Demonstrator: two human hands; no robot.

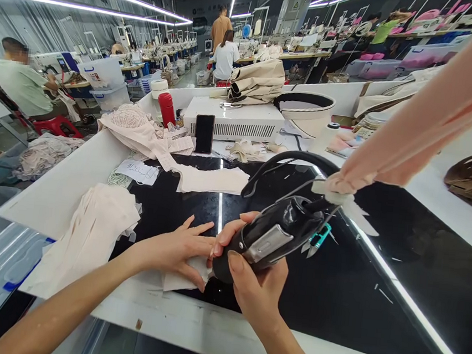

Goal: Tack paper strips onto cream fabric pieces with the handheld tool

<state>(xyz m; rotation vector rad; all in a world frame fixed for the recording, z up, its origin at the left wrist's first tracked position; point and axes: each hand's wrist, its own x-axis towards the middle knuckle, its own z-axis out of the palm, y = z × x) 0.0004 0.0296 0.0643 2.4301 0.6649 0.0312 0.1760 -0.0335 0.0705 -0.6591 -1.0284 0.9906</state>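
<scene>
From the head camera, a black tool (265, 241) is gripped by the right hand (258, 297), its fingers and thumb wrapped firmly round the body, held over the near part of the black panel (354, 288). And here, at the panel's near edge, a pale cloth piece (173, 283) is touched by the left hand (176, 249), fingers spread, nothing grasped. Teal snips (319, 238) are seen lying on the panel; a stack of cloth (94, 219) is heaped left of it, a phone (204, 134) propped upright by its far edge.
</scene>
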